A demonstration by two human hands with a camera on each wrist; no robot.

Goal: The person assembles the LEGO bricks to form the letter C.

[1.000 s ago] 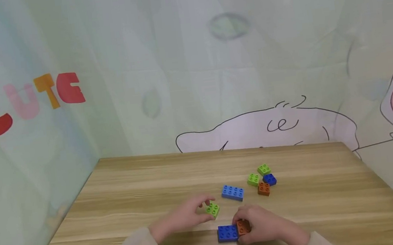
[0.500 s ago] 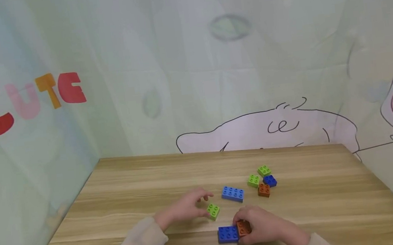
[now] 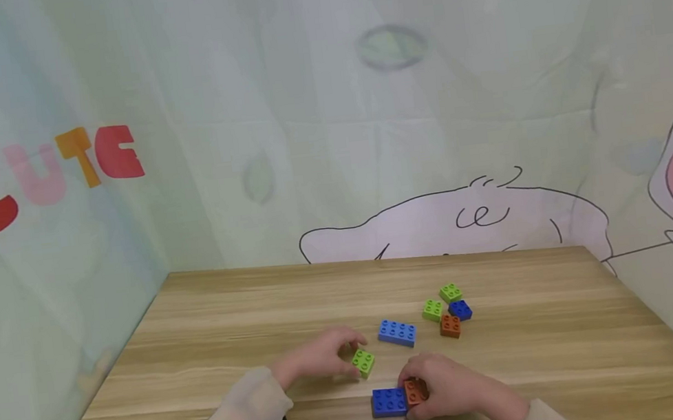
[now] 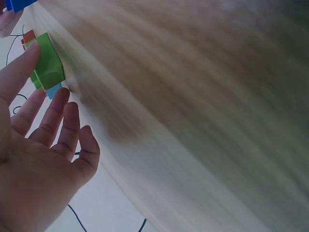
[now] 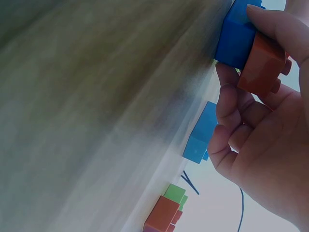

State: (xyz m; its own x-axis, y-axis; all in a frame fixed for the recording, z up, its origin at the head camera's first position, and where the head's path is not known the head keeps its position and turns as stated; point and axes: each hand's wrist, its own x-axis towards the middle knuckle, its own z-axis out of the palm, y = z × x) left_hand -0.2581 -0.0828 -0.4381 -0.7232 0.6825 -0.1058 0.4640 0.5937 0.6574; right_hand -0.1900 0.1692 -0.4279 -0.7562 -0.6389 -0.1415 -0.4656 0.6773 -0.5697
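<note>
My left hand (image 3: 324, 355) is beside a small lime-green toy brick (image 3: 363, 363), thumb at its near left side and the other fingers loosely bent behind it. In the left wrist view the thumb overlaps the green brick (image 4: 48, 63). My right hand (image 3: 446, 384) grips a small orange-brown brick (image 3: 415, 392) between thumb and fingers. Against its left side sits a longer dark blue brick (image 3: 388, 402), studs up. In the right wrist view the thumb tip reaches onto the blue brick (image 5: 237, 36), and the orange-brown brick (image 5: 263, 65) lies within the hand.
A light blue eight-stud brick (image 3: 397, 333) lies beyond the hands on the wooden table (image 3: 230, 319). Farther right, two lime-green bricks (image 3: 450, 292), a dark blue one (image 3: 460, 309) and an orange-brown one (image 3: 450, 326) form a cluster. A printed curtain (image 3: 328, 135) encloses the table.
My left fingers lifted off the green brick a little, then came back close to it, the wrist shifting slightly right. My right hand and its bricks stay in place.
</note>
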